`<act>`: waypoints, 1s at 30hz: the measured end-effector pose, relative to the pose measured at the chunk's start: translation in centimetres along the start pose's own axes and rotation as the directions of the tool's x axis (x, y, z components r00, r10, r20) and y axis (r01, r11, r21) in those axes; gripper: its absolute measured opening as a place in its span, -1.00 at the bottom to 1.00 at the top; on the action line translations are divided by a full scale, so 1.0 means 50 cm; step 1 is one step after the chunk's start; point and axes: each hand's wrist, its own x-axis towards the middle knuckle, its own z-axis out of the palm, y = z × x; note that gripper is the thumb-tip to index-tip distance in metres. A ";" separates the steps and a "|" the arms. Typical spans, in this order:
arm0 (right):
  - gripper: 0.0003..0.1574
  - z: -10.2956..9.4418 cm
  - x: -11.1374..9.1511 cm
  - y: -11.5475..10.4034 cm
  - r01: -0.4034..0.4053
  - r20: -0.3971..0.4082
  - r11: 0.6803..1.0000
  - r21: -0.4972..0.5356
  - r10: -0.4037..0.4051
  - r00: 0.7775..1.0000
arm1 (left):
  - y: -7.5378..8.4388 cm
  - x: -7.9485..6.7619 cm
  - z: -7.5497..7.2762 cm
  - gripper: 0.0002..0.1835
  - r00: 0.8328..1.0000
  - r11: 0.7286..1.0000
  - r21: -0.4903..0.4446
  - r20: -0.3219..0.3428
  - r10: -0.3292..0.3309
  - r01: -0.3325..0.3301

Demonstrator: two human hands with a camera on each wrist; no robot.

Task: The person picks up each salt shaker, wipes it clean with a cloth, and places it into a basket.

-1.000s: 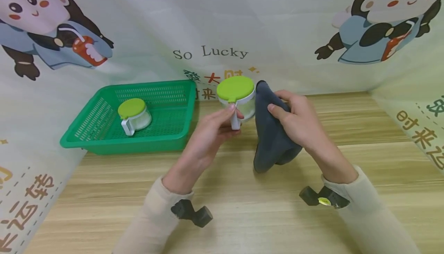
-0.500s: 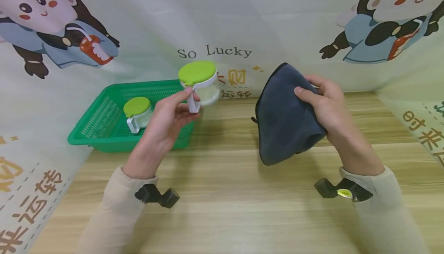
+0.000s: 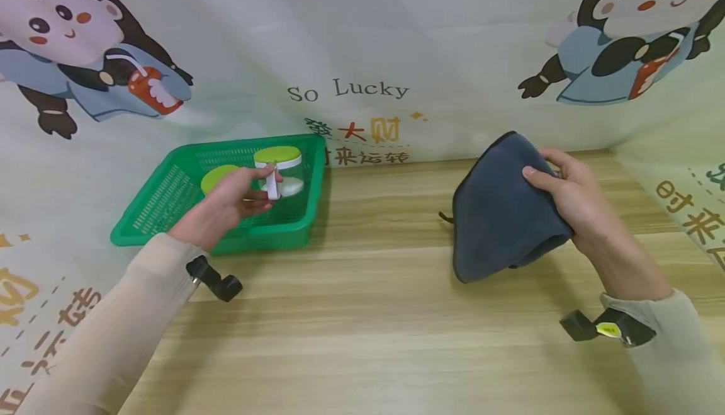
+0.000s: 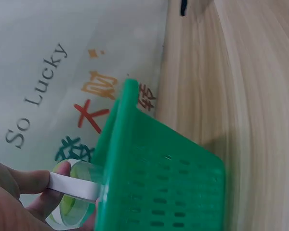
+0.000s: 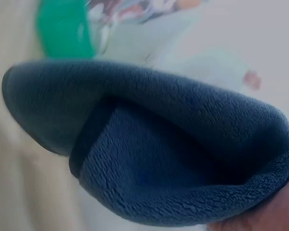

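Observation:
In the head view my left hand [image 3: 235, 198] pinches the white handle of a clear jar [image 3: 291, 179] with a green lid, inside the right part of the green basket [image 3: 277, 237]. The left wrist view shows thumb and fingers on the white handle [image 4: 74, 186], close by the basket's wall. A second green-lidded jar [image 3: 216, 177] sits in the basket to the left, mostly hidden behind that hand. On the right, my right hand [image 3: 572, 198] grips a folded dark grey cloth [image 3: 504, 213], held up over the table. The right wrist view is mostly filled by its fuzzy folds [image 5: 149, 154].
A wood-grain table [image 3: 374, 320] lies under everything. Behind it hangs a pale printed backdrop [image 3: 453, 56] with cartoon figures and lettering, which also runs along both sides. The basket stands at the back left, near the backdrop.
My left hand has carried the jar leftward and down from beside the cloth into the basket. My right hand has moved right with the cloth, which hangs more spread out.

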 end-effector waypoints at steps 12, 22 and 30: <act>-0.12 -0.128 0.049 0.129 -0.246 0.055 0.919 -0.307 0.275 0.960 | -0.065 0.048 -0.051 -0.56 0.986 0.988 0.032 0.063 -0.155 0.153; 0.05 -0.170 0.064 0.142 -0.135 0.122 0.722 -0.679 0.293 0.948 | -0.079 0.063 -0.091 -0.63 0.989 0.975 0.204 0.101 -0.108 0.085; -0.01 -0.182 0.053 0.119 -0.138 0.126 0.695 -0.706 0.315 0.941 | -0.072 0.043 -0.087 -0.63 1.000 0.882 0.472 -0.003 -0.006 0.006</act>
